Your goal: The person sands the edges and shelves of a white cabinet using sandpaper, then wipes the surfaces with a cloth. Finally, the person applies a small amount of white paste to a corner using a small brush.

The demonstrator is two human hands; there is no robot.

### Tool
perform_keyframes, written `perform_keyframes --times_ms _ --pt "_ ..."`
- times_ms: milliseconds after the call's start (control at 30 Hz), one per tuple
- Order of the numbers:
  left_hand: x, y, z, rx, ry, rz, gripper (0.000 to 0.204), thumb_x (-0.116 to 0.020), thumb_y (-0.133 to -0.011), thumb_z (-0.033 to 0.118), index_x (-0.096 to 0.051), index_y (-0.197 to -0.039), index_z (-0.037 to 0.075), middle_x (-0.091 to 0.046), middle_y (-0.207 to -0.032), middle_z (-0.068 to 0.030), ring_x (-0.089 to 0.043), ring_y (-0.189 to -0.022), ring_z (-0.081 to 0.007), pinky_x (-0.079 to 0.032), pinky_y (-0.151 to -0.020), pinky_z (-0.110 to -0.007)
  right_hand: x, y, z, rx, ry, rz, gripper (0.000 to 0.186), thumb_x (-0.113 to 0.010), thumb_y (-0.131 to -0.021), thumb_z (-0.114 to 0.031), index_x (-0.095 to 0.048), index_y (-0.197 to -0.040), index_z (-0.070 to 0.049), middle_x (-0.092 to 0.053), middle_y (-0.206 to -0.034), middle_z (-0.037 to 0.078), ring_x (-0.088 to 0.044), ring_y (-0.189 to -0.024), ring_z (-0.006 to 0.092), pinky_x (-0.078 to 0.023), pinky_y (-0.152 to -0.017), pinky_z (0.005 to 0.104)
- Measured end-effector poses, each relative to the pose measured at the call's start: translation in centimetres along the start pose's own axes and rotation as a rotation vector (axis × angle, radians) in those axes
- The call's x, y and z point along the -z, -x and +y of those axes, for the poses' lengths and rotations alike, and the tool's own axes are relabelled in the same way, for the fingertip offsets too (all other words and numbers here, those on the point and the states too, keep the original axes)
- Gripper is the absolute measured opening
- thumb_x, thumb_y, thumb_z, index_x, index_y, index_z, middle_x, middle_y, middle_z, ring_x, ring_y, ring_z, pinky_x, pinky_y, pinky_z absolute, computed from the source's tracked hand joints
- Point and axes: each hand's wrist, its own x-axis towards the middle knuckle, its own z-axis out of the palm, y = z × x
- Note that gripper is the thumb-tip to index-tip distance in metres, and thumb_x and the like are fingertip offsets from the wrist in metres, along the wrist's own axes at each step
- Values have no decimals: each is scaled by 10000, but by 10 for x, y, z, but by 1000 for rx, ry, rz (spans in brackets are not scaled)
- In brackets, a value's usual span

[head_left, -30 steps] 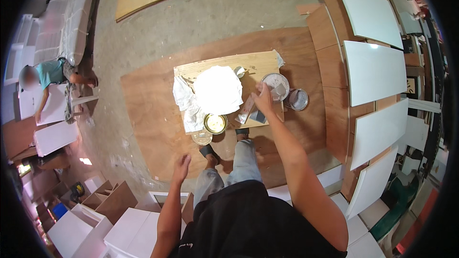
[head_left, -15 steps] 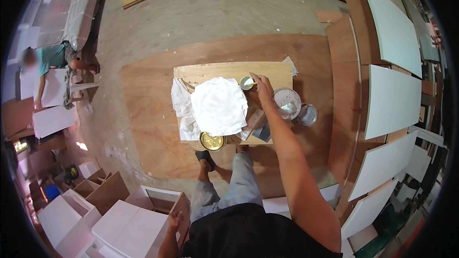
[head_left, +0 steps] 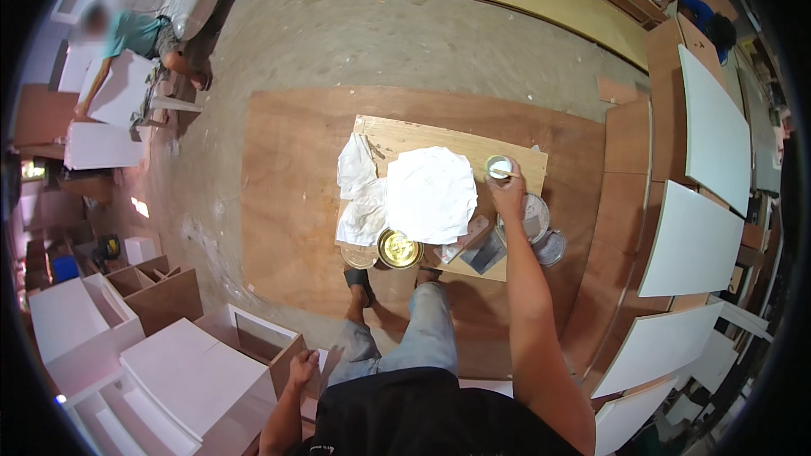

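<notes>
My right hand (head_left: 507, 196) grips a small round can (head_left: 499, 167) with white stuff inside and a thin light stick across its mouth. The can is over the right part of a wooden board (head_left: 452, 137). A pile of white cloths (head_left: 431, 194) covers the board's middle, with crumpled cloth (head_left: 361, 203) to its left. By the board's near edge stands a gold-coloured tin (head_left: 399, 248). A grey-white tub (head_left: 534, 218) sits beyond my right wrist, partly hidden by it. My left hand (head_left: 303, 368) hangs by my left leg, fingers curled, with nothing visible in it.
A round lid or shallow tin (head_left: 551, 248) lies beside the tub, and a dark flat sheet (head_left: 484, 253) near the board's front. White cabinets (head_left: 190, 376) stand at left, white panels (head_left: 688, 241) lean at right. A person (head_left: 135, 38) works far left, another (head_left: 714, 27) far right.
My right hand has moved the small can rightward, away from the cloth pile. The whole view has shifted and turned a little. My left hand stays curled by my leg.
</notes>
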Motion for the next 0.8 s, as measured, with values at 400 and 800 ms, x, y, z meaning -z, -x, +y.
perform_keyframes --times_ms 400,800 --pt "44 81 297 -979 100 137 272 -664 -884 188 -651 -1089 10 -602 -822 -119 -614 -786 -275 -482 -703 -367 -4 174 -309 332 98 -138 607 -875 -607 -104 -587 -1136 -25 -634 -1059 118 -621 -969 259 -494 -859 365" --pt "243 185 142 -1204 -173 898 345 -685 -815 260 -627 -1107 86 -540 -852 -74 -587 -779 -260 -479 -688 -376 -244 451 -487 645 -166 -856 440 -756 -758 -251 -575 -1075 -6 -593 -1006 116 -582 -946 259 -464 -863 367"
